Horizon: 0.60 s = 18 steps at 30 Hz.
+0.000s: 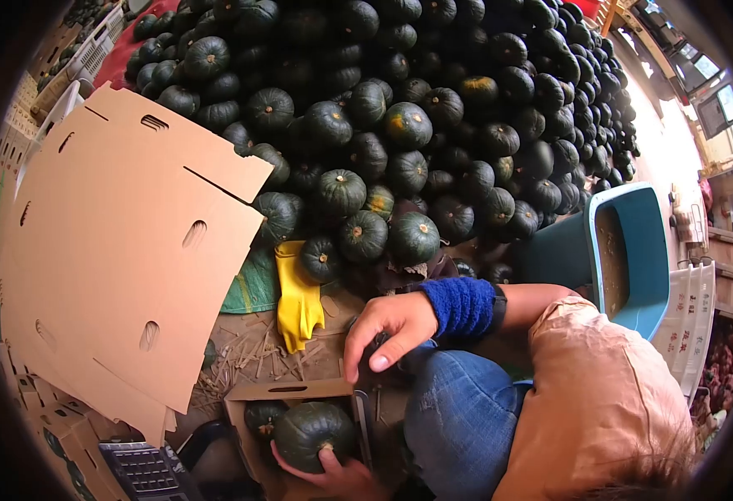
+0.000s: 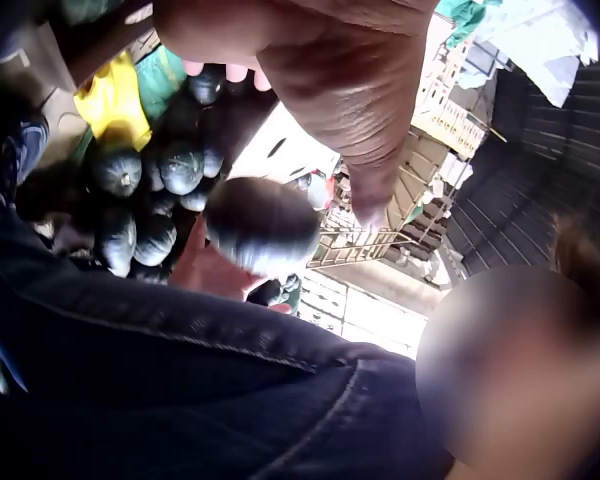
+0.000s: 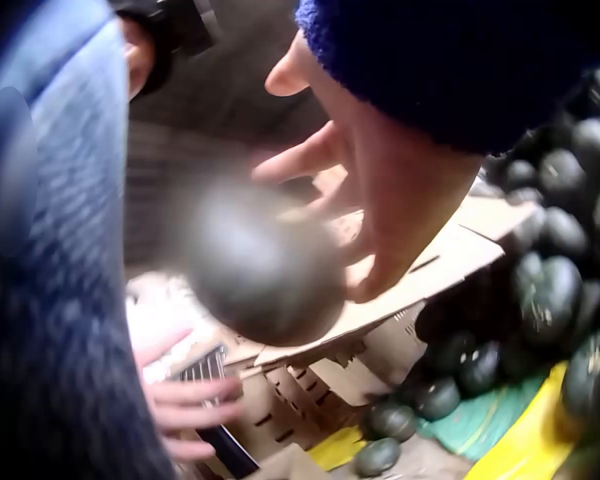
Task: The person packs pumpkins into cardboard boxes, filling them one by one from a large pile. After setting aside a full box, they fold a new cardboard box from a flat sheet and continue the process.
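A dark green kabocha squash [image 1: 314,436] appears over an open cardboard box [image 1: 287,390], where another squash [image 1: 262,417] lies. My left hand [image 1: 345,478] is at its lower side, thumb and fingers spread; the thumb overlaps it in the head view. Both wrist views show this squash blurred [image 2: 265,225] [image 3: 265,275], with a gap between it and my left hand [image 2: 340,95] [image 3: 192,405]. Above the box's far corner, my right hand [image 1: 393,327] has loose fingers and holds nothing; a blue wristband [image 1: 462,307] circles its wrist. In the right wrist view its fingers overlap the squash's edge.
A large pile of squashes [image 1: 366,154] fills the far side. Flat cardboard sheets [image 1: 124,250] are stacked at left, above a black keypad [image 1: 145,468]. Yellow gloves [image 1: 298,305] lie by the pile on straw-strewn ground. To the right is a blue tub [image 1: 644,242].
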Available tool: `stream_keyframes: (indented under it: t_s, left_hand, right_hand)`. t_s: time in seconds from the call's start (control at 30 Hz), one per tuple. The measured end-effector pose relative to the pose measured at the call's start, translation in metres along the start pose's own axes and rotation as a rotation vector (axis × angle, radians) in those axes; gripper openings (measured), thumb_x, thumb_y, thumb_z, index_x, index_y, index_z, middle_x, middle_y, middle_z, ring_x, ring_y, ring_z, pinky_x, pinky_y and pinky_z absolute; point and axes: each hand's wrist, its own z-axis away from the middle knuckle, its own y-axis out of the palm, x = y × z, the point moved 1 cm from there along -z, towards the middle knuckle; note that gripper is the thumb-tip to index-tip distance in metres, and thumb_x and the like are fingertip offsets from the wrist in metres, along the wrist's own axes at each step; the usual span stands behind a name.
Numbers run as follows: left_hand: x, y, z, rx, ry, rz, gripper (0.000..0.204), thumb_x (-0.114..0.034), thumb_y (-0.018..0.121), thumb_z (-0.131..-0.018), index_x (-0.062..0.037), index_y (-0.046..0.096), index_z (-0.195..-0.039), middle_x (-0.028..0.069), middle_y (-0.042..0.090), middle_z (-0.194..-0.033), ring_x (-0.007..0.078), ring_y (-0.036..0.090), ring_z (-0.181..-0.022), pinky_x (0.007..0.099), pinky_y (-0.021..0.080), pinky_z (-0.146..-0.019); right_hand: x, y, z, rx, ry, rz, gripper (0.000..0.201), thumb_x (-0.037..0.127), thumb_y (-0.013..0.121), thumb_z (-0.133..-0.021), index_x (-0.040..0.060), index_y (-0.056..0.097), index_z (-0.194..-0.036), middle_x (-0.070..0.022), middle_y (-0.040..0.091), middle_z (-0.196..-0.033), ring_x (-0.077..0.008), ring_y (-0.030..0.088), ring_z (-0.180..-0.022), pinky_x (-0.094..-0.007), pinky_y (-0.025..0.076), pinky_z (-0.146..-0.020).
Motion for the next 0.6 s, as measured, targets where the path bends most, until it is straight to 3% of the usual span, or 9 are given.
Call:
stream_keyframes:
  t_s: [0.03,0.1,0.2,0.23,0.27,0.33,0.43,0.53,0.6]
  left_hand:
    - [0.021,-0.021,-0.004,0.083,-0.045,0.12,0.085,-0.048,0.061,-0.078,-0.0059,0.025,-0.142,0.0182,0.034,-0.141,0.0353,0.042,-0.124,0.0425,0.036,-0.102]
    - [0.055,-0.055,0.006,-0.047,-0.269,0.411,0.047,-0.021,0.055,-0.087,-0.0024,0.044,-0.129,0.0179,0.049,-0.129,0.0317,0.044,-0.121,0.043,0.035,-0.102]
    - [0.105,-0.11,0.026,-0.117,-0.467,0.734,0.061,-0.037,0.058,-0.085,-0.0089,0.038,-0.136,0.0146,0.042,-0.137,0.031,0.047,-0.121,0.0457,0.042,-0.097]
    - [0.102,-0.118,0.029,-0.22,-0.582,0.803,0.063,-0.025,0.054,-0.082,-0.0064,0.032,-0.137,0.0124,0.042,-0.134,0.0345,0.046,-0.12,0.0472,0.043,-0.096]
    - [0.111,-0.135,0.032,-0.218,-0.587,0.757,0.06,-0.02,0.054,-0.08,-0.0086,0.034,-0.135,0.0129,0.044,-0.131,0.034,0.047,-0.118,0.0477,0.045,-0.093]
    - [0.116,-0.162,0.041,-0.256,-0.621,0.614,0.058,-0.01,0.054,-0.075,-0.012,0.038,-0.131,0.0137,0.046,-0.124,0.0323,0.05,-0.112,0.0475,0.049,-0.087]
    - [0.14,-0.182,0.033,-0.219,-0.656,0.364,0.061,0.004,0.051,-0.068,-0.011,0.041,-0.125,0.014,0.047,-0.117,0.0279,0.054,-0.102,0.0407,0.053,-0.08]
    - [0.159,-0.184,0.024,-0.109,-0.702,0.22,0.058,0.006,0.05,-0.066,-0.0094,0.05,-0.122,0.013,0.047,-0.116,0.0246,0.056,-0.099,0.0329,0.052,-0.079]
    - [0.174,-0.191,0.022,-0.063,-0.769,0.187,0.056,0.005,0.05,-0.066,-0.0097,0.055,-0.12,0.0139,0.047,-0.119,0.0259,0.054,-0.103,0.0317,0.051,-0.081]
  right_hand:
    - [0.001,0.001,0.009,-0.084,0.123,0.022,0.033,0.026,0.055,-0.092,-0.0015,0.062,-0.11,-0.0165,0.057,-0.121,-0.028,0.051,-0.116,-0.0393,0.038,-0.099]
    - [-0.006,-0.029,0.036,-0.602,0.147,0.546,0.026,0.021,0.063,-0.086,0.0032,0.063,-0.105,-0.013,0.063,-0.104,-0.0242,0.06,-0.1,-0.0338,0.045,-0.091]
    - [-0.008,-0.102,0.104,-1.247,0.232,1.492,0.036,0.023,0.07,-0.075,0.0077,0.061,-0.107,-0.0169,0.056,-0.117,-0.0341,0.051,-0.111,-0.041,0.041,-0.094]
    - [-0.01,-0.136,0.137,-1.336,0.398,1.754,0.048,0.032,0.071,-0.075,0.0102,0.057,-0.115,-0.0182,0.054,-0.121,-0.0354,0.05,-0.113,-0.0414,0.041,-0.095]
    - [-0.009,-0.151,0.154,-1.531,0.924,1.774,0.061,0.045,0.068,-0.076,0.0123,0.051,-0.124,-0.0186,0.054,-0.121,-0.0373,0.049,-0.115,-0.0418,0.04,-0.097]
    - [-0.035,-0.248,0.254,-1.15,1.461,1.258,0.079,0.058,0.066,-0.074,0.0101,0.044,-0.132,-0.0214,0.052,-0.127,-0.0377,0.048,-0.119,-0.0416,0.039,-0.099]
    - [-0.049,-0.312,0.306,-1.02,1.14,0.733,0.07,0.04,0.07,-0.076,0.0085,0.043,-0.133,-0.0125,0.055,-0.124,-0.0243,0.053,-0.113,-0.0329,0.042,-0.096]
    - [-0.015,-0.244,0.236,-1.188,0.626,0.376,0.053,0.028,0.063,-0.084,0.0093,0.045,-0.131,-0.0131,0.055,-0.125,-0.0221,0.054,-0.113,-0.0317,0.041,-0.098]
    - [-0.018,-0.215,0.189,-1.053,0.273,0.084,0.049,0.024,0.053,-0.089,0.0077,0.042,-0.134,-0.0136,0.048,-0.133,-0.0241,0.045,-0.123,-0.0347,0.037,-0.102]
